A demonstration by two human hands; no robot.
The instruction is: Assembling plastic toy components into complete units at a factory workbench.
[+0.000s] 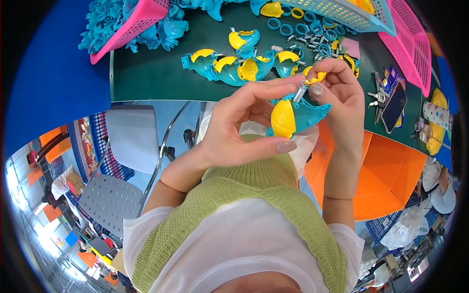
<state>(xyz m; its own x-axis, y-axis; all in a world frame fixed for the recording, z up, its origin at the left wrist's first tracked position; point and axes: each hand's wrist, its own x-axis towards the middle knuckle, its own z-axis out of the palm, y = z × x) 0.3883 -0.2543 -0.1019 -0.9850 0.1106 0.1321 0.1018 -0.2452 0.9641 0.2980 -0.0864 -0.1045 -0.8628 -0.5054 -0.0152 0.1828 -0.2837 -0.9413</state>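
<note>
Gripping a blue-and-yellow plastic shell (283,118) in the left hand (232,117) over the near edge of the green table (151,80), pinching a yellow piece (318,78) beside the shell's metal spring (299,94) with the right hand (346,95)

I see a tilted teal shell (312,115) bearing a grooved yellow piece (283,119), silvery spring (300,93) protruding, curved yellow part (316,78) near it.

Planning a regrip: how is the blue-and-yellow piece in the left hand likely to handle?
The blue-and-yellow piece is probably stiff: it juts from the left hand without sagging. Its glossy surface may be slippery. Set down, its curved shape could rock.
</note>
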